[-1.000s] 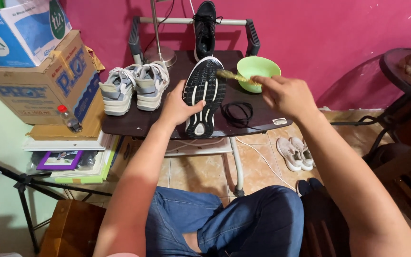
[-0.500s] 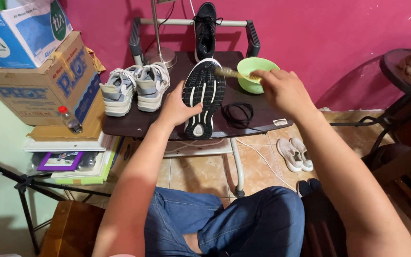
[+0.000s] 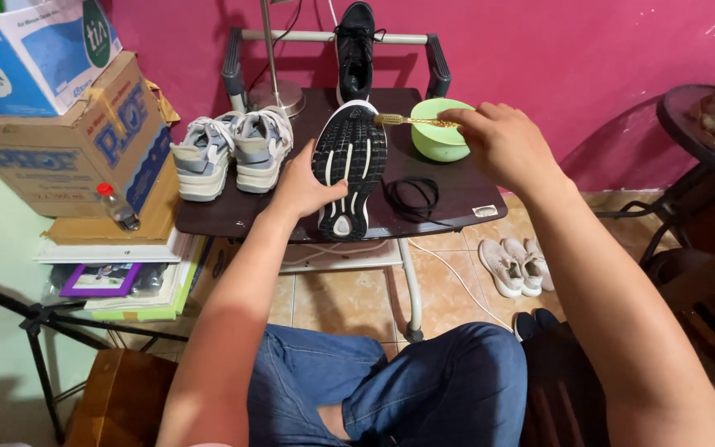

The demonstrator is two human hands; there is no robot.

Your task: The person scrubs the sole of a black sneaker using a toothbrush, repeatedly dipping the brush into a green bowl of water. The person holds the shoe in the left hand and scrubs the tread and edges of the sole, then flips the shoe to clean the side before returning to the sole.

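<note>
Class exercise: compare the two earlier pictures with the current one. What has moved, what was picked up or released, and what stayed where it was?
The right hand has drawn back slightly, keeping its grip on the brush, whose bristles remain at the toe of the black shoe. Nothing was picked up or released. The left hand still holds the shoe sole-up. The green bowl, the grey sneakers and the table are unchanged.

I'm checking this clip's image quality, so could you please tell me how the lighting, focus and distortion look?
Head view: even, soft light, no glare; the black shoe sole held by the left hand is sharp; the brush in the right hand over the green bowl is slightly soft; faint shadows on the pink wall; forearms stretched by the wide lens.
</note>
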